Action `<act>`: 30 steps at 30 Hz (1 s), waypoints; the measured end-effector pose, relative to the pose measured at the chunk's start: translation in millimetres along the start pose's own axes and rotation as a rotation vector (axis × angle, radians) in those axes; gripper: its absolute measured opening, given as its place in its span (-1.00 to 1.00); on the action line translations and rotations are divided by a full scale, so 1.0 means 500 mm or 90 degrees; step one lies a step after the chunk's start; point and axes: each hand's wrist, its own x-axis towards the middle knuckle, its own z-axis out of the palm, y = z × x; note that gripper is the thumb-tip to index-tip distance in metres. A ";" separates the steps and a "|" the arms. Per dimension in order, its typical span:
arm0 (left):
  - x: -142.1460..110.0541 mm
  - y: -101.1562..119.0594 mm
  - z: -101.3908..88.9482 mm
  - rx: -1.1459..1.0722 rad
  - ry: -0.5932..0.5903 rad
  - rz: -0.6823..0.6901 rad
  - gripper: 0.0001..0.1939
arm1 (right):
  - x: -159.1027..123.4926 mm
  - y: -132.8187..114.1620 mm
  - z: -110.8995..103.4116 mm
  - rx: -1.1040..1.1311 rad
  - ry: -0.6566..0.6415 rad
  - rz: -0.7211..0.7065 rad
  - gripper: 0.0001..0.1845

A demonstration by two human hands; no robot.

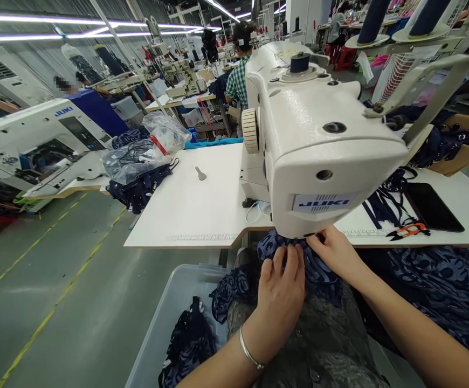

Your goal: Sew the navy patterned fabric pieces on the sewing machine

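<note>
The navy-blue fabric with a lighter swirling pattern (pixel 319 272) lies beneath the head of the cream-white JUKI sewing machine (pixel 331 134), draped down over the person's lap at the front edge of the white rectangular tabletop (pixel 202 210). Both hands are on it, a little apart: the left hand (pixel 281 288) lays its bent fingers on the cloth, while the right hand (pixel 335 252) touches it close under the machine head — whether either one pinches the cloth, I cannot tell. Right of the machine lie orange-and-black metal snips (pixel 410 230), narrow navy fabric straps (pixel 390 202) and a flat black rectangular device (pixel 434 206). Below, at left, stands a translucent plastic bin (pixel 153 328) — dark patterned garments (pixel 192 342) inside.
</note>
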 end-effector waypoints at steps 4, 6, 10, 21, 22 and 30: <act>0.000 0.000 0.001 0.005 0.000 -0.005 -0.60 | 0.001 0.002 0.000 -0.006 0.006 -0.013 -0.80; 0.001 -0.001 0.001 0.008 0.001 -0.004 -0.60 | 0.002 0.003 0.001 -0.008 0.006 -0.017 -0.80; 0.004 -0.001 0.000 0.009 0.000 0.001 -0.59 | 0.002 0.003 0.000 -0.019 0.007 -0.022 -0.81; -0.003 -0.003 0.008 -0.002 0.016 -0.018 -0.57 | 0.008 0.001 0.008 0.021 0.022 -0.029 -0.85; -0.004 -0.003 0.009 -0.001 0.019 -0.020 -0.57 | 0.010 0.003 0.010 0.038 0.023 -0.031 -0.85; -0.001 -0.005 0.012 0.029 0.040 0.003 -0.57 | 0.023 0.080 0.023 0.158 0.059 -0.022 -0.70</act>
